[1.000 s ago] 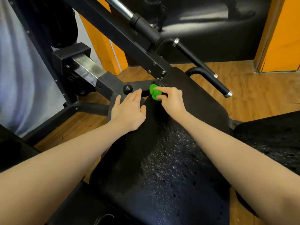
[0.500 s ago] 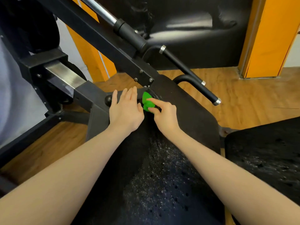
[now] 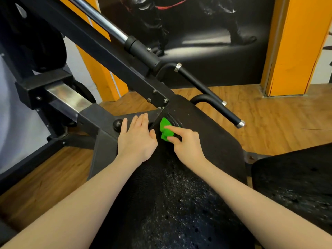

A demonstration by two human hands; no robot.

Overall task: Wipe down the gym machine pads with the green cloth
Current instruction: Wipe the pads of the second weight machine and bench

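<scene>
A black, worn machine pad (image 3: 206, 141) fills the centre and runs toward me. Bunched small at its far left corner lies the green cloth (image 3: 166, 129), pinched by my right hand (image 3: 186, 142) between forefinger and thumb and pressed onto the pad. My left hand (image 3: 136, 137) lies flat beside it, fingers straight, palm on the pad's left edge and the black frame, close to the cloth. A second black pad (image 3: 296, 182) is at the right edge.
The slanted black frame beam (image 3: 100, 51) with a chrome rod (image 3: 106, 22) crosses above the hands. A black knob (image 3: 117, 124) sits just left of my left hand. Two black handle bars (image 3: 212, 92) jut out to the right. Wooden floor (image 3: 278, 123) surrounds the machine.
My right hand has drawn the cloth slightly left and nearer along the pad's far corner. The left hand has shifted a little left on the frame, and my head has tilted up.
</scene>
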